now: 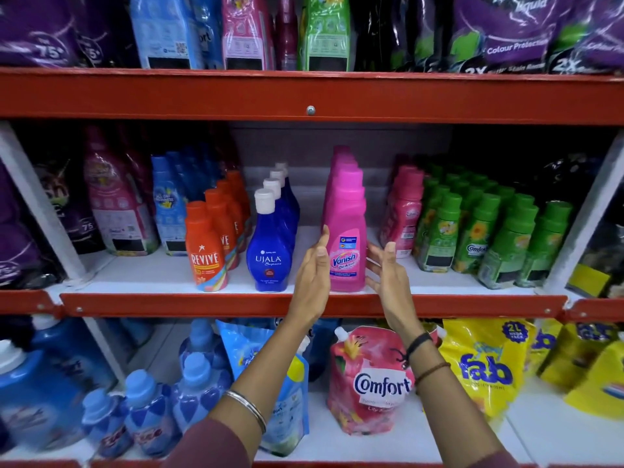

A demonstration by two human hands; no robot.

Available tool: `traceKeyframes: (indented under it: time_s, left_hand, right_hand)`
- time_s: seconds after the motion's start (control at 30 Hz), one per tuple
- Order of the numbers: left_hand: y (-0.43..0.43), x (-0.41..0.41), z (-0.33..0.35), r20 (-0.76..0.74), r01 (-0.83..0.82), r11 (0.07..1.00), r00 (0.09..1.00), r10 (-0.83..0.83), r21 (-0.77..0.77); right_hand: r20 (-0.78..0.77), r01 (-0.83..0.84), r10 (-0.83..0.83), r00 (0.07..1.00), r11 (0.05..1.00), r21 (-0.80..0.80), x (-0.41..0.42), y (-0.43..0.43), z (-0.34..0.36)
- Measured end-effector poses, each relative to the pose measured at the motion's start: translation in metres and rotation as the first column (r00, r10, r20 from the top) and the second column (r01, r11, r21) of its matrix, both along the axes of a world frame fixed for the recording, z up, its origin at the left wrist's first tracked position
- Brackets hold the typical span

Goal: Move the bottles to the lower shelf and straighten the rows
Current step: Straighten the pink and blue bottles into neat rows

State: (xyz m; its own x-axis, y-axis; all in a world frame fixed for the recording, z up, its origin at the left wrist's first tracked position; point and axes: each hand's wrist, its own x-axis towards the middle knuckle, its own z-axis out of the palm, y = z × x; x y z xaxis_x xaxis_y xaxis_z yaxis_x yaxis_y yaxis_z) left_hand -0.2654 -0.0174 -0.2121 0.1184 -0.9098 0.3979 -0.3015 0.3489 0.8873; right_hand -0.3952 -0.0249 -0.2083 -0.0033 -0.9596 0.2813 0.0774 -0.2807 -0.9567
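On the middle shelf [162, 275] a row of pink Vanish bottles [347, 228] runs front to back. My left hand [314, 268] is just left of the front pink bottle, fingers apart, palm facing it. Just right of the same bottle is my right hand [388, 271], also with fingers spread. Whether either hand touches the bottle I cannot tell. A row of blue Ujala bottles [270, 244] stands to the left, then orange Revive bottles [206, 248]. The lower shelf [337, 444] holds pouches and blue bottles.
Small pink bottles [401, 217] and several green Comfort bottles [479, 238] fill the right of the middle shelf. Below are a pink Comfort pouch [368, 383], yellow Fab pouches [486, 363] and blue softener bottles [148, 410]. Red shelf rails [304, 96] cross the view.
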Motion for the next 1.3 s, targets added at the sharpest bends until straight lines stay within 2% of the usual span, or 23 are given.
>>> traceKeyframes:
  time_s: [0.17,0.27,0.37,0.43,0.5,0.67,0.77,1.2,1.3]
  left_hand:
    - [0.01,0.002,-0.002,-0.017,-0.012,0.992,1.0,0.01,-0.128]
    - [0.021,0.012,-0.012,-0.143,-0.147,0.945,0.984,0.109,-0.292]
    - [0.031,0.037,-0.018,-0.234,-0.3,0.867,0.947,0.221,-0.398]
    - [0.031,0.058,-0.018,-0.23,-0.362,0.854,0.928,0.293,-0.373]
    - [0.026,0.077,-0.015,-0.202,-0.364,0.883,0.927,0.315,-0.296]
    - [0.018,0.104,-0.011,-0.138,-0.215,0.97,0.97,0.198,-0.118]
    - [0.009,0.111,-0.015,-0.125,-0.152,0.981,0.983,0.137,-0.123]
    - [0.002,0.121,-0.019,-0.141,-0.042,0.995,0.99,0.029,-0.093]
    - [0.012,0.118,-0.016,-0.091,-0.062,0.988,0.995,0.049,-0.14]
  right_hand:
    - [-0.063,0.073,-0.075,0.995,0.997,-0.031,0.006,0.006,-0.003]
    - [-0.091,0.213,-0.232,0.969,0.96,-0.18,0.022,0.022,-0.008]
    - [-0.08,0.177,-0.213,0.974,0.931,-0.319,0.047,0.034,-0.016]
    - [-0.118,0.077,-0.121,0.986,0.944,-0.322,0.067,0.033,-0.018]
    - [-0.135,-0.002,-0.035,0.99,0.965,-0.263,0.088,0.026,-0.014]
    - [0.01,-0.073,0.073,0.997,0.997,-0.015,0.121,0.011,-0.003]
    - [0.052,-0.104,0.105,0.993,0.994,-0.013,0.124,0.009,-0.002]
    - [0.07,-0.076,0.077,0.995,0.997,-0.023,0.124,0.001,-0.01]
    - [0.03,0.05,-0.048,0.998,0.995,-0.087,0.133,0.01,-0.012]
